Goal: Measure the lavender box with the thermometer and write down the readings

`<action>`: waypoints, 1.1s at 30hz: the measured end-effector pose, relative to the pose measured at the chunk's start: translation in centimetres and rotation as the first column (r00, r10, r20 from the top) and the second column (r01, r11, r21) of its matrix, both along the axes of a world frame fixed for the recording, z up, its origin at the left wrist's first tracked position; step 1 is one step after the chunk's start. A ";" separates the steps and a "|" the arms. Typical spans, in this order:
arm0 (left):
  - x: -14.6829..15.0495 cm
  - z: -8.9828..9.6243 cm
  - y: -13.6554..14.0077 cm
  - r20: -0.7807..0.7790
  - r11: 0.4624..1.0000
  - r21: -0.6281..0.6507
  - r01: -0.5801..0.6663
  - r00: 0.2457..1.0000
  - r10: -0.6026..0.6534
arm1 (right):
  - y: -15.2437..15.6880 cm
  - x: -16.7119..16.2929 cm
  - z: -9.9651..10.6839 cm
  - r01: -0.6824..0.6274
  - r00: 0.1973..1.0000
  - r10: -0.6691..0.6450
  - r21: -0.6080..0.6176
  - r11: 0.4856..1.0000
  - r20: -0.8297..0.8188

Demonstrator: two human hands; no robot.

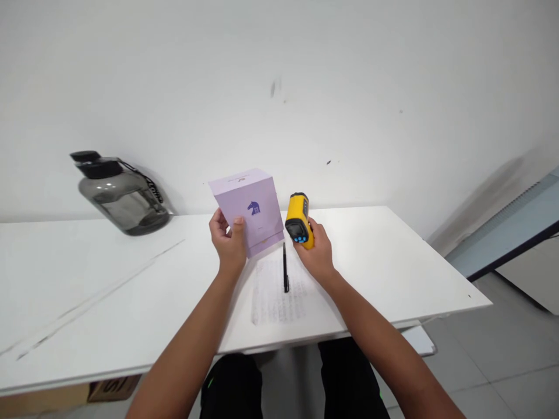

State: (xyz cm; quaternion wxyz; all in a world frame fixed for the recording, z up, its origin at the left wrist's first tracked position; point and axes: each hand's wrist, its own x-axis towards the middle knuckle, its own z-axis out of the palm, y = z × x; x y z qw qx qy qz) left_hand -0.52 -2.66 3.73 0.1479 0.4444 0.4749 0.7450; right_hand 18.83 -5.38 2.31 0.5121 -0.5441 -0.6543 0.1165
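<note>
A light purple box [262, 212] with a dark blue horse-head print is tilted up above the table, gripped at its left side by my left hand [230, 240]. The thumb lies on its front face. My right hand [318, 251] is wrapped around the grip of a yellow and black infrared thermometer [298, 216], whose small dark screen and blue buttons face me. The thermometer is just right of the box, apart from it. Below both, a black pen [285, 273] lies on a paper sheet [268, 302] with rows of writing too blurred to read.
A large grey see-through water bottle [124, 198] with a black cap stands on the white table [192, 308] at the left, near the wall [201, 105]. The table's right edge drops to a tiled floor [502, 355]. A light blue panel [502, 233] leans at the right.
</note>
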 end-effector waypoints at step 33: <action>0.9 -0.9 -0.7 -0.124 0.997 -0.006 0.075 0.989 -0.075 | -3.0 -1.3 1.3 -0.690 0.617 0.479 -0.136 0.710 -0.624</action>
